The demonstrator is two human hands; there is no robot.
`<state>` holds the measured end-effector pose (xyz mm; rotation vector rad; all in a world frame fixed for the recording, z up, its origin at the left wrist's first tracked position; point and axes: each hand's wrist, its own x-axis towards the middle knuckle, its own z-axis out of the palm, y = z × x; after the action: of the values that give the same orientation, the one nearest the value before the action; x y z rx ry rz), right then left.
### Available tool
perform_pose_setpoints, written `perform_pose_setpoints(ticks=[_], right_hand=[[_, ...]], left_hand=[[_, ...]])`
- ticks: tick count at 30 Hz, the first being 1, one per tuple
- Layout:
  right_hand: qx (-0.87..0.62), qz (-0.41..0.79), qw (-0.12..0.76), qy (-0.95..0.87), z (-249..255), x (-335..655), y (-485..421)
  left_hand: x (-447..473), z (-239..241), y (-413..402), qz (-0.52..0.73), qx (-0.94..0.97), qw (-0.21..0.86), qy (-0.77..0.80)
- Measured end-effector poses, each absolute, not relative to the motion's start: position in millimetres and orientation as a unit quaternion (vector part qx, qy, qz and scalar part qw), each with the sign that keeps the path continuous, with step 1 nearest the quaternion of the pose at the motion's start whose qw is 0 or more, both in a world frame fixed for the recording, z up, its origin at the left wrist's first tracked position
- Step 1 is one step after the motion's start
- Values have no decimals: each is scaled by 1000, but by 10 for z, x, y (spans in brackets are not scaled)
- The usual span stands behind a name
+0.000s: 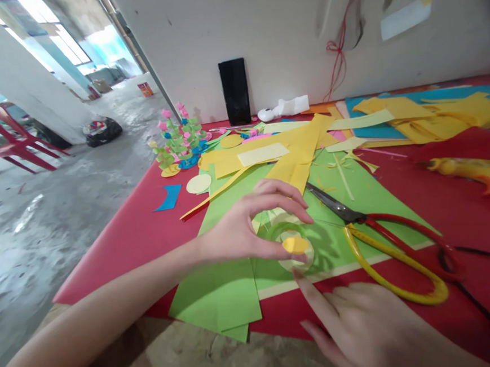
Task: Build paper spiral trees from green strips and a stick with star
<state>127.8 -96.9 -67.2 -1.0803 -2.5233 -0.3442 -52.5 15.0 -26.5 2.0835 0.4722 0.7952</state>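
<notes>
My left hand (260,222) reaches in from the left, its thumb and fingers curved round a green paper curl (280,230). A small yellow paper piece (295,245) shows at the thumb tip, over a pale yellow paper disc (286,265). What lies behind the fingers is partly hidden. My right hand (357,321) comes from the lower right, index finger stretched to the disc's near edge, thumb apart, holding nothing. Green paper sheets (232,292) lie beneath. Just right of the hands rest open scissors (353,217) with red and yellow handles.
Small paper plants with pink and blue stars (182,135) stand at the back left. A black phone (235,92) leans against the wall. Yellow paper strips (302,156) cover the back. A yellow glue gun (473,170) lies right. A blue scrap (168,197) sits left.
</notes>
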Motion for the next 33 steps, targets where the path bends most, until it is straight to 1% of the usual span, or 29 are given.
perform_pose_setpoints(ticks=[7,12,17,22,26,30,33], right_hand=[[-384,-123,207,-891,-710,1264,-947],[-392,-120,204,-889,-713,1267,-944],[-385,-126,203,-892,-685,1288,-973],[-390,-128,181,-893,-672,1292,-983],[-380,-142,191,-894,-699,1285,-976],[-379,-136,195,-894,-710,1295,-978],[-382,-137,189,-894,-705,1301,-990]], left_hand=[[-584,-253,241,258,862,411,146],[-620,-224,310,235,872,408,134],[-619,-234,329,258,871,392,148],[-590,-267,287,292,836,436,158],[-553,-288,215,323,820,440,170],[-505,-303,135,375,798,427,197],[-474,-299,102,390,804,400,205]])
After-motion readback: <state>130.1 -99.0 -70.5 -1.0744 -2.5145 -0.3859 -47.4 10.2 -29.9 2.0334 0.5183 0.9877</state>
